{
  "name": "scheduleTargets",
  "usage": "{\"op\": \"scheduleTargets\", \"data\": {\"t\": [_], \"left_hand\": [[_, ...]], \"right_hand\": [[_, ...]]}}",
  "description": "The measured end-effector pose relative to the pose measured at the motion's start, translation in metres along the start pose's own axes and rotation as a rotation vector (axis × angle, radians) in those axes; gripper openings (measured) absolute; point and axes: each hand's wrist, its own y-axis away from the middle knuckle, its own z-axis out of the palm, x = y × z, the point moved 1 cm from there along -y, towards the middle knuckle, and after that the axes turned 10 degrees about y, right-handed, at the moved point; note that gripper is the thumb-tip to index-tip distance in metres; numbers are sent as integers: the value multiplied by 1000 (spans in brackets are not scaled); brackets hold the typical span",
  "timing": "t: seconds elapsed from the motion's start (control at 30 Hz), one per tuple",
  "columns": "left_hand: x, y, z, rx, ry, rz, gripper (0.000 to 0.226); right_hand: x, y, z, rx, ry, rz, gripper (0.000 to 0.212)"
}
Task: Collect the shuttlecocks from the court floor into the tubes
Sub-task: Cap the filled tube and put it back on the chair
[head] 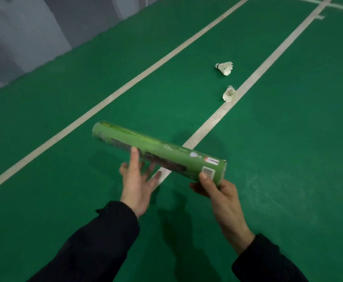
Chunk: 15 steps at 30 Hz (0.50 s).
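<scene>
Shuttlecocks were on the court floor (288, 180) in the upper right part of the head view, two of them, both white. The farther shuttlecock (224, 68) lay on its side on the green surface, between the two long white lines. The nearer shuttlecock (230, 94) lay just beside the right white line (213, 121), at its edge; I could not tell if it touched the line. The left white line (109, 98) ran diagonally from the lower left to the top of the frame. In the upper left corner a grey wall (20, 33) met the green floor.

A green tube (162, 153) was held in the middle of the frame, almost horizontal, its right end a little lower and nearer. The right hand (219, 192) gripped this right end, the thumb pressed near a barcode label (208, 171) and the fingers curled under the tube. The left hand (138, 180) was spread with straight fingers; its thumb touched the side of the tube near the middle, and the other fingers reached below it. Both arms wore dark sleeves (97, 241). The tube was blurred, so its print could not be read.
</scene>
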Motion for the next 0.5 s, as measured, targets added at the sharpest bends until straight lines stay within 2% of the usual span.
{"op": "scheduleTargets", "data": {"t": [0.07, 0.13, 0.17, 0.27, 0.3, 0.5], "left_hand": [[39, -22, -25, 183, 66, 144, 112], [73, -39, -49, 213, 95, 170, 100], [82, -45, -57, 184, 85, 142, 92], [89, -50, -63, 117, -6, 110, 49], [87, -50, -63, 107, -38, 120, 40], [76, -53, -67, 72, -99, 135, 31]], "right_hand": [[6, 1, -25, -22, -80, 37, 51], [13, 2, -48, -55, -122, 87, 70], [17, 2, -55, -58, -143, 131, 70], [20, 8, -66, -99, -253, 257, 39], [20, 9, -65, -110, -243, 280, 38], [11, 11, -73, -194, -119, 379, 50]]}}
